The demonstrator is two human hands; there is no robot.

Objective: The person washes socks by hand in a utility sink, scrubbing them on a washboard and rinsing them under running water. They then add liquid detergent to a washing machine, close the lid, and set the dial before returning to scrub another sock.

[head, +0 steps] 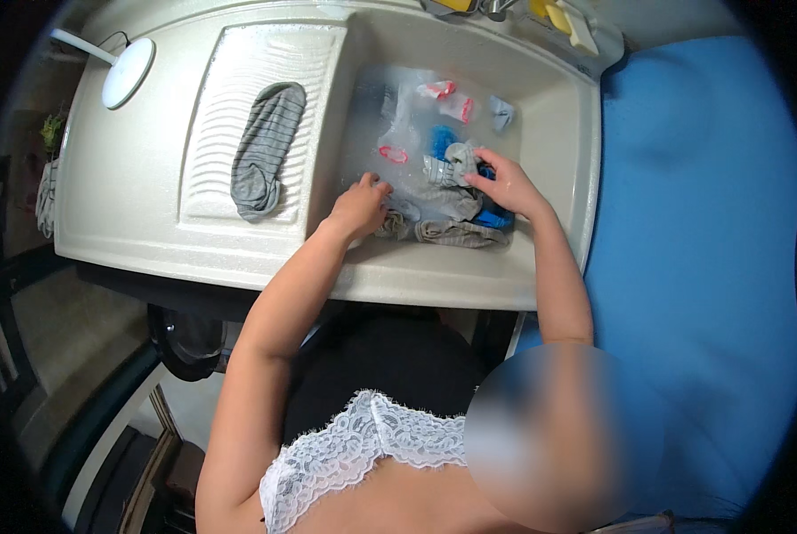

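My right hand (pixel 508 183) pinches a light grey striped sock (pixel 462 159) between thumb and fingers, at the surface of the cloudy water in the basin (pixel 558 127). By the basin's left wall, my left hand (pixel 361 207) reaches down beside a wet greyish cloth (pixel 403 208); its fingertips are partly hidden, so a hold is unclear. Beneath both hands lie a grey-brown sock (pixel 462 233) and a bunched brownish piece (pixel 393 225). Bright blue fabric (pixel 495 217) shows under my right hand. A grey sock with dark stripes (pixel 268 150) lies flat on the ridged washboard (pixel 205 193).
White pieces with red-pink edging (pixel 457 105) and a pale blue cloth (pixel 502 113) float farther back. A faucet (pixel 497 9) and a soap bar (pixel 577 30) sit at the back rim. A white lamp (pixel 128 73) stands left. A blue surface (pixel 692 233) adjoins the right side.
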